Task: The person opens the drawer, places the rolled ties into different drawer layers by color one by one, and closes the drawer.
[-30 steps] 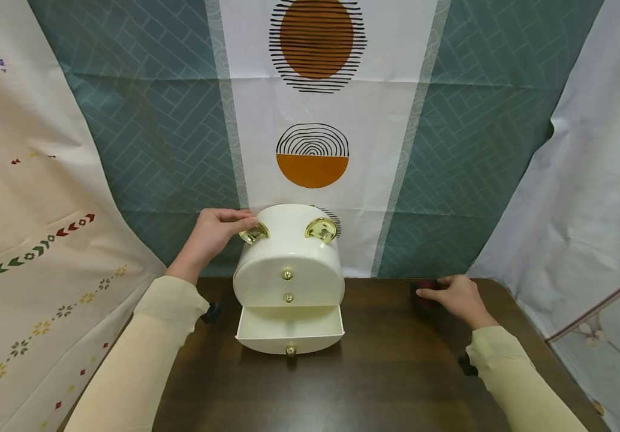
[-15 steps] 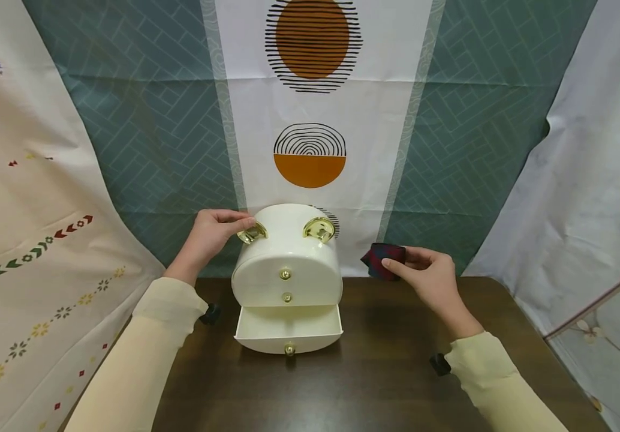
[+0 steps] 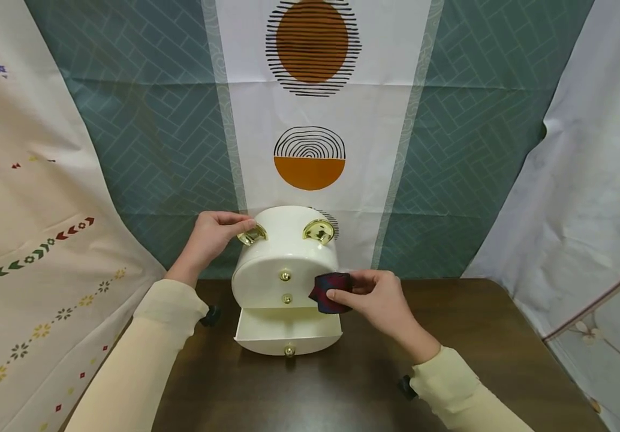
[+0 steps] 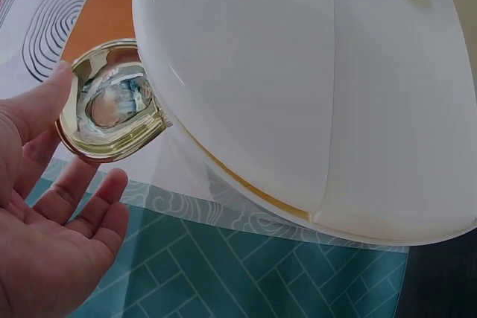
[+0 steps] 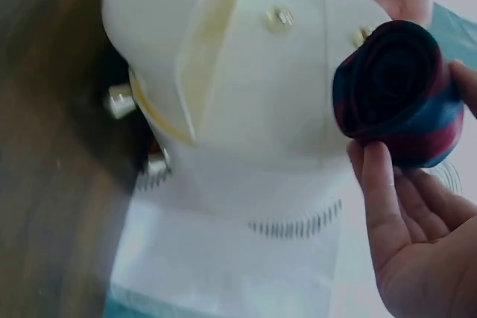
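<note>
A white rounded drawer box with gold knobs stands on the table; its bottom drawer is pulled out. My left hand pinches the gold ear-shaped piece on the box's upper left between thumb and fingers. In my right hand is a rolled necktie, dark red and navy, gripped between thumb and fingers. It hangs in front of the box's right side, above the open drawer. The right wrist view shows the coil of the necktie end-on.
A second gold ear sits on the box's upper right. Behind the dark brown table hangs a green and white patterned cloth. Pale cloths close off both sides.
My right hand has lifted the rolled necktie from the table's right side and carried it left to the front of the box. My left hand has stayed on the gold ear.
</note>
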The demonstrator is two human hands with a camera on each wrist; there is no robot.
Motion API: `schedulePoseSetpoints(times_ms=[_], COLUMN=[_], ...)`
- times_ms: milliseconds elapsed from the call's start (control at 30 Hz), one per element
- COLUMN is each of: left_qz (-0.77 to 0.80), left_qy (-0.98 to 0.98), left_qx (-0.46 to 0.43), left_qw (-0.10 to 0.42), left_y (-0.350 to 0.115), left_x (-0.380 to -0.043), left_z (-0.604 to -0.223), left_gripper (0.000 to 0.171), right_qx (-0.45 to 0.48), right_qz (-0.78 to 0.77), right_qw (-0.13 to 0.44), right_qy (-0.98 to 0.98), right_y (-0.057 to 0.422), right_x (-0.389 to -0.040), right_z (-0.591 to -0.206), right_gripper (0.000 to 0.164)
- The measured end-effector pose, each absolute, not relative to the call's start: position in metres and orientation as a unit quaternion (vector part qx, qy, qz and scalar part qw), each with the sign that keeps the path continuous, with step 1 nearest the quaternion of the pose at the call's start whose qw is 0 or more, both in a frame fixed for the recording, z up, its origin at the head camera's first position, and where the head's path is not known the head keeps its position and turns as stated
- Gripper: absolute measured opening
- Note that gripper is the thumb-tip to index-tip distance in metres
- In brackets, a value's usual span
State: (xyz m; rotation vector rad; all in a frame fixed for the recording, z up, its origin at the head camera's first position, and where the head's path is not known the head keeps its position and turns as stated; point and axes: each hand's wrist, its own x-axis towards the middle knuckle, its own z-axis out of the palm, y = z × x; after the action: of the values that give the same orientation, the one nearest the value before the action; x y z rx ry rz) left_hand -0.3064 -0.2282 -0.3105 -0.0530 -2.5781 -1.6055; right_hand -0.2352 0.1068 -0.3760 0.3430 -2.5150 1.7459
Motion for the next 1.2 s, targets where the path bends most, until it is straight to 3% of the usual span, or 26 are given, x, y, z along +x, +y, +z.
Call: schedulePoseSetpoints(times_ms=[300,700,1200], left_qz=[-0.521,-0.526,-0.525], left_qy=[-0.852,-0.849,-0.849], left_qx=[-0.018,-0.02,-0.029], left_qw=[0.051,0.051,0.053], left_y=[-0.23,-0.232,-0.232], left_x=[-0.306,-0.308,-0.31], left_z=[-0.315,-0.316,-0.313], left_gripper=[0.046,0.046,0.046], right_qx=[0.126,0.112,0.101], right_qz=[0.508,0.444,0.443], right_qw=[-0.025,-0.021,-0.042], right_qy=[-0.852,-0.889,-0.89], right_y=[0.076,0.051,0.039], right_x=[-0.231,-0.245,-0.246], right_z=[-0.395,-0.42,-0.432], right_gripper=[0.036,0.061,0.064])
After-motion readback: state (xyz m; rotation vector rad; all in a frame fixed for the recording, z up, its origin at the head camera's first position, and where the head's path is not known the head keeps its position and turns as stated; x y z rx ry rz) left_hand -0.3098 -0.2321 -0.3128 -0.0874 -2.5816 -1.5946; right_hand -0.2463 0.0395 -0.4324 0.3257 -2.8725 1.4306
